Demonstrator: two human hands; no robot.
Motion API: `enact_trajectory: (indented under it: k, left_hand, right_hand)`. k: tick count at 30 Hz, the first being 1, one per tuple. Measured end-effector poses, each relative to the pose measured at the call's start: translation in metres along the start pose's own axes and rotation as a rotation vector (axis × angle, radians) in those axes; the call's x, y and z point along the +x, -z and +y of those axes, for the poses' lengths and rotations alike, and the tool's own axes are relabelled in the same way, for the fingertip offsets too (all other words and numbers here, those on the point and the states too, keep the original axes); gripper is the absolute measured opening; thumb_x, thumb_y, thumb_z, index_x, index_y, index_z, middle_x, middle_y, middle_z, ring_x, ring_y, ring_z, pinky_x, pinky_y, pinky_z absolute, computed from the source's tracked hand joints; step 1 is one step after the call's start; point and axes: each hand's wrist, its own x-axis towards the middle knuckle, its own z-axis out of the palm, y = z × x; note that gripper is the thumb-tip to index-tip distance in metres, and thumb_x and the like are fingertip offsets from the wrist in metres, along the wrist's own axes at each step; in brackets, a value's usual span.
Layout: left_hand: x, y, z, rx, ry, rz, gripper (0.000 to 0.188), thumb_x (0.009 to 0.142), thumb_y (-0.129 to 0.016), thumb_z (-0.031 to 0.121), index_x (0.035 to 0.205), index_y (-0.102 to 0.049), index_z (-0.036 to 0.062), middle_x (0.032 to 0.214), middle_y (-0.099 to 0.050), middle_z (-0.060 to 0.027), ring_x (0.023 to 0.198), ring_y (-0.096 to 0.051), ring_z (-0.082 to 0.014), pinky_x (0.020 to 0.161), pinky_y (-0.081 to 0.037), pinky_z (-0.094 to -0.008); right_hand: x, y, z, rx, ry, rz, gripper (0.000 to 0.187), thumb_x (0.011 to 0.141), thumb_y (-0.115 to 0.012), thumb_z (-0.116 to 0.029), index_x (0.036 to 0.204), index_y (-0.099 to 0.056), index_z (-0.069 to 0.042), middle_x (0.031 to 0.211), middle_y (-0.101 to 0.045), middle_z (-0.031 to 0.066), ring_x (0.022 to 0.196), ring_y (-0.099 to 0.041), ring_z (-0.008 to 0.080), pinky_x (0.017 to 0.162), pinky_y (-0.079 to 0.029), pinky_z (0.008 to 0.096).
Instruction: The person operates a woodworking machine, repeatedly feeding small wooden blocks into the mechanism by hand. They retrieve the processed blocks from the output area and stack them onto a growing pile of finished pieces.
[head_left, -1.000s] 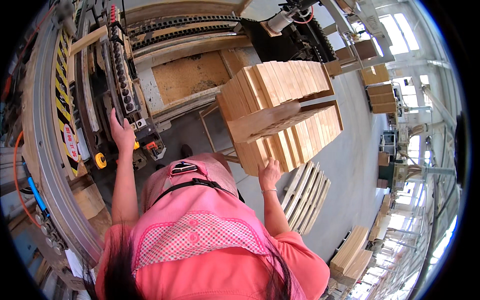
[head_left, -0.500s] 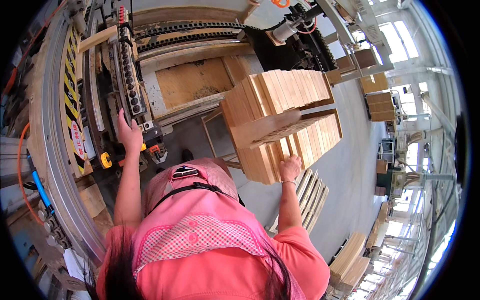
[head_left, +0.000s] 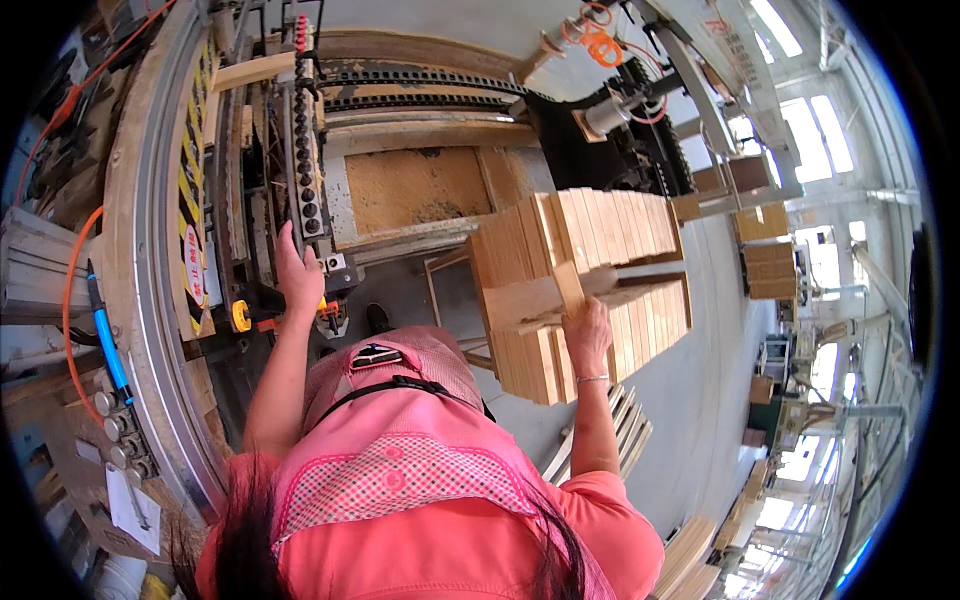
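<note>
**Hands on machine and board stack**

The left hand (head_left: 297, 275) rests flat and open on the machine (head_left: 300, 160). The right hand (head_left: 588, 335) grips 1 wooden board (head_left: 570, 290) at the stack of boards (head_left: 585, 280), beside the machine's bed.

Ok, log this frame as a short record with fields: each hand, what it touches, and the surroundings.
left hand: raised, resting on the machine by its row of black knobs
right hand: on a single board at the stack of wooden boards
stack: light boards on edge, in layers
floor: grey concrete, more boards lying below the stack
clothing: pink top
</note>
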Motion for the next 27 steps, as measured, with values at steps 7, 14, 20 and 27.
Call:
enact_trajectory:
  k: [7,14,20,27]
  left_hand:
    - [0.001,0.002,-0.001,-0.013,0.028,-0.005,0.054,0.083,-0.053,0.002,0.134,-0.036,0.0021,0.132,-0.043,-0.0205,0.124,-0.040,-0.0350,0.105,-0.031,-0.0397]
    - [-0.002,0.007,0.011,-0.023,0.052,0.007,0.053,0.081,-0.052,0.002,0.132,-0.038,0.0012,0.130,-0.044,-0.0220,0.121,-0.041,-0.0386,0.103,-0.033,-0.0421]
    - [-0.006,0.012,0.021,-0.028,0.123,0.028,0.053,0.078,-0.054,0.002,0.129,-0.041,0.0019,0.128,-0.047,-0.0218,0.118,-0.044,-0.0388,0.101,-0.035,-0.0419]
    - [-0.001,0.015,0.035,0.043,0.159,0.022,0.052,0.078,-0.055,0.004,0.129,-0.042,0.0025,0.125,-0.050,-0.0212,0.114,-0.047,-0.0390,0.098,-0.038,-0.0424]
  right_hand:
    - [0.167,-0.014,-0.168,0.272,0.541,-0.143,0.042,0.066,-0.073,-0.021,0.102,-0.057,-0.009,0.088,-0.058,0.0104,0.088,-0.058,0.0311,0.071,-0.049,0.0419]
    - [0.305,-0.066,-0.387,0.409,1.053,-0.083,0.040,0.070,-0.068,-0.021,0.105,-0.056,-0.005,0.094,-0.058,0.0139,0.087,-0.059,0.0334,0.072,-0.050,0.0415]
    - [0.355,-0.101,-0.548,0.411,1.232,-0.091,0.027,0.070,-0.067,-0.021,0.088,-0.061,-0.002,0.093,-0.060,0.0173,0.087,-0.062,0.0333,0.075,-0.051,0.0413]
    - [0.366,-0.125,-0.612,0.197,1.299,-0.257,0.037,0.070,-0.069,-0.036,0.087,-0.066,-0.004,0.087,-0.067,0.0175,0.084,-0.065,0.0323,0.075,-0.052,0.0401]
